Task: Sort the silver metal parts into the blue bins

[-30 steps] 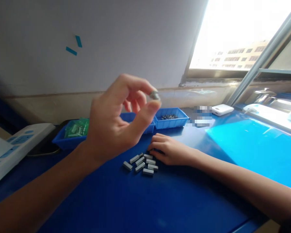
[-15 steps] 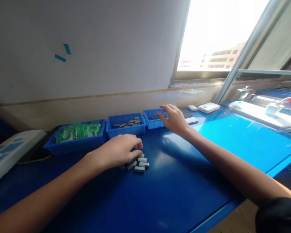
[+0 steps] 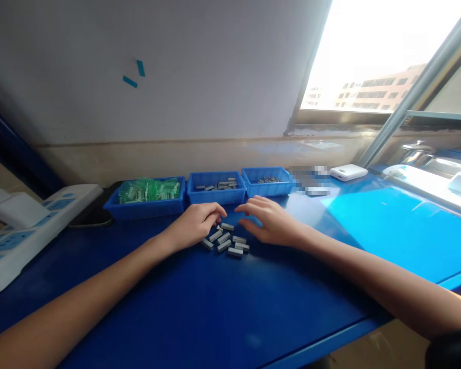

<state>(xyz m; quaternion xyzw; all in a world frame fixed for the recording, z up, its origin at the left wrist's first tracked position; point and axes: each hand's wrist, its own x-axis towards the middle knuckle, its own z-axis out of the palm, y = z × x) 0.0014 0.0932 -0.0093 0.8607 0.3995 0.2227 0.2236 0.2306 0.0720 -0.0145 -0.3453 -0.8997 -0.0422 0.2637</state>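
Observation:
Several short grey metal pieces [image 3: 235, 252] lie in a loose group on the blue table [image 3: 200, 307]. At the group's left edge is my left hand [image 3: 194, 221], its fingers curled and thumb close to them; whatever may be between the fingertips is hidden. My right hand [image 3: 267, 220] hovers at the right of the pieces, thumb and fingers apart, with nothing in it. Behind the hands, the middle blue bin [image 3: 217, 196] holds more grey pieces, and the right blue bin [image 3: 269, 189] holds small dark parts.
A left blue bin [image 3: 149, 209] contains green plastic packaging. Beyond it stands a white power strip [image 3: 57, 210] with a plugged-in adapter. A white box-shaped device [image 3: 349, 172] lies at the back right, near a metal frame post [image 3: 401, 113]. The wall runs behind the bins.
My right hand has moved left and toward me, from the right bin to beside the metal pieces. My left hand has shifted off part of the group, leaving more pieces visible. The view has turned left.

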